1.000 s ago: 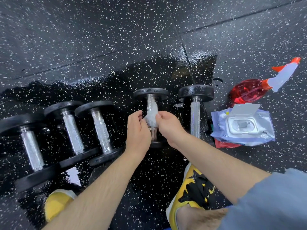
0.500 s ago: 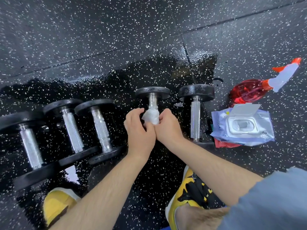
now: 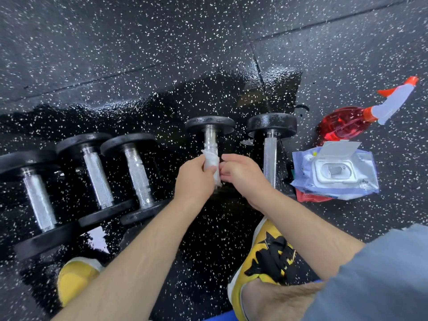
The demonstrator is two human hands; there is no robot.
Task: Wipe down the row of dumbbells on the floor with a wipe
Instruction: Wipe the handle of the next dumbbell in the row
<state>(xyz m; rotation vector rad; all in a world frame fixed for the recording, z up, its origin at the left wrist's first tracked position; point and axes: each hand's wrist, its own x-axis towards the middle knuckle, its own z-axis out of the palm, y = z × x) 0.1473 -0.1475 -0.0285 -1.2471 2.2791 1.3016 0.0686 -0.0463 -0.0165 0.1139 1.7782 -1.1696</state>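
Wipe (image 3: 212,164): white, bunched, wrapped on the handle of the fourth dumbbell (image 3: 210,140) counting from your left. It sits on the middle to near part of the handle.

The handle's long axis runs straight away from you, near to far. Bare knurled steel shows beyond the wipe, up to the far head. The near head is hidden under your wrists.

Your left hand (image 3: 194,179) has the wipe, with fingers curled round it and the handle from the left side. Your right hand (image 3: 243,177) comes in from the right, fingers bent, tips at the wipe's right edge. Whether it pinches or only touches is unclear.

Judgement: the uncovered stretch lies ahead of both hands, so the stroke should go along the axis, away from you, toward the far head. The left hand is the one placed to drive it.

Outward:
- The fifth dumbbell (image 3: 270,158) lies just right of your right hand and parallel to the fourth.
- Three more dumbbells (image 3: 98,181) lie to the left, tilted slightly, close together.
- The floor (image 3: 139,42) under the row is wet and glossy.
- A wipes pack (image 3: 305,163) with its lid open lies further right.
- A red spray bottle (image 3: 342,126) lies on its side beyond the pack.
- Your yellow shoes (image 3: 271,251) are at the near edge.
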